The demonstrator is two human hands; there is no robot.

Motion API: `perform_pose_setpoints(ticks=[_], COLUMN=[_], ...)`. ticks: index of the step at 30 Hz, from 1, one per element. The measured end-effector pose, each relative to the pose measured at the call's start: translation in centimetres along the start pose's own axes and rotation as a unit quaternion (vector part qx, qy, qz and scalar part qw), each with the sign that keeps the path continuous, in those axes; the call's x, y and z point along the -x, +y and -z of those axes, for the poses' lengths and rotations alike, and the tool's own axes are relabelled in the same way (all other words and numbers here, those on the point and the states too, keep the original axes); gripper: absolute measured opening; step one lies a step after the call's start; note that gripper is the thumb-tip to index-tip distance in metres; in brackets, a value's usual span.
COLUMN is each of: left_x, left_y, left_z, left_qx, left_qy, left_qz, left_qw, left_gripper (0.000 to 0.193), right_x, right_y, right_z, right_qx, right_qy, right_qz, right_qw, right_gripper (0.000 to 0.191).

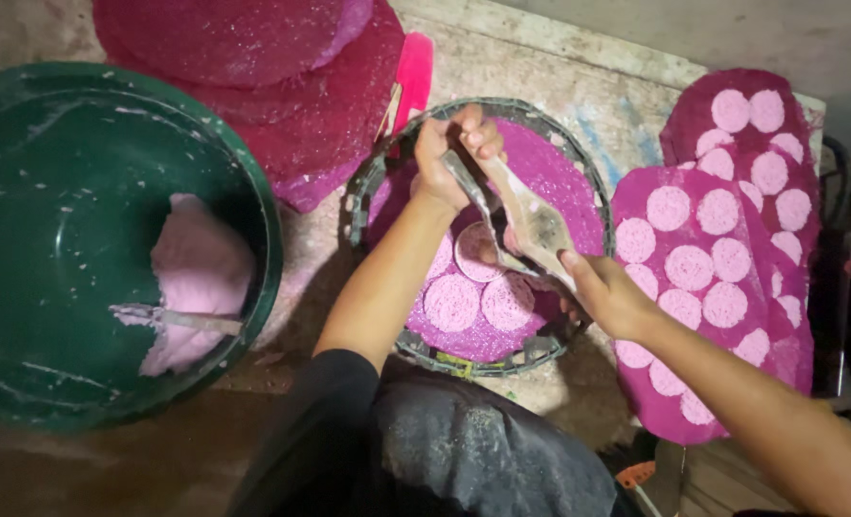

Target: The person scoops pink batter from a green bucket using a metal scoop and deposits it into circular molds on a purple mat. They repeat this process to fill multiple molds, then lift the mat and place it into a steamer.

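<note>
Your left hand [447,158] and right hand [603,292] both closed on the dough press [521,215], pink discs [478,287] directly below on round tray [579,158].

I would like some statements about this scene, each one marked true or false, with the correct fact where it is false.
1. Both hands hold one dough-smeared tool over the round tray. True: the left hand has its upper end, the right hand its lower end, on the tool.
2. The green basin is full of water. False: it holds a lump of pale pink dough.
3. Three pale pink discs lie on the tray under the hands. True.
4. The mats at the right are bare. False: they carry many pale pink discs.
5. The tray is lined with a yellow mat. False: the lining is magenta.
</note>
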State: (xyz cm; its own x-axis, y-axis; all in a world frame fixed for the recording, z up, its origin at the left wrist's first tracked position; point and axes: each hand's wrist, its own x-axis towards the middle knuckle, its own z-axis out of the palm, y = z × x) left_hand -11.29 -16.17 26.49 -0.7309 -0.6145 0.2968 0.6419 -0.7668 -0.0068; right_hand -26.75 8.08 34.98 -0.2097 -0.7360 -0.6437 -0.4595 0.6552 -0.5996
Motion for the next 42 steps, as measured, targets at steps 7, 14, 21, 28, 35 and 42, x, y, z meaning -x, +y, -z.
perform_pose_setpoints(ticks=[7, 14, 21, 28, 35, 42], left_x=[-0.6, 7.2, 10.6, 6.9, 1.7, 1.0], left_y=[2.0, -1.8, -4.7, -4.2, -7.0, -7.3], left_z=[-3.7, -4.2, -5.3, -6.0, -1.8, 0.9], left_qx=[-0.218, -0.856, -0.926, -0.892, -0.899, -0.909], left_qy=[0.014, 0.028, -0.05, -0.003, -0.056, -0.063], left_qz=[-0.007, 0.203, 0.198, 0.279, 0.18, 0.229], left_qw=[0.976, 0.474, 0.318, 0.357, 0.394, 0.342], left_gripper=[0.03, 0.075, 0.119, 0.121, 0.117, 0.106], right_x=[-0.9, 2.0, 5.0, 8.1, 8.3, 8.4], right_y=[1.9, 6.3, 7.2, 9.8, 12.7, 16.8], right_z=[-2.0, -2.3, -3.8, -3.8, -4.1, -3.8], right_qx=[-0.111, -0.272, -0.419, -0.449, -0.442, -0.395], right_qy=[0.071, 0.116, 0.162, 0.213, 0.24, 0.248], right_qz=[0.198, 0.265, 0.356, 0.324, 0.317, 0.297], right_qw=[0.971, 0.918, 0.82, 0.805, 0.804, 0.833], right_gripper=[0.069, 0.071, 0.088, 0.1, 0.099, 0.093])
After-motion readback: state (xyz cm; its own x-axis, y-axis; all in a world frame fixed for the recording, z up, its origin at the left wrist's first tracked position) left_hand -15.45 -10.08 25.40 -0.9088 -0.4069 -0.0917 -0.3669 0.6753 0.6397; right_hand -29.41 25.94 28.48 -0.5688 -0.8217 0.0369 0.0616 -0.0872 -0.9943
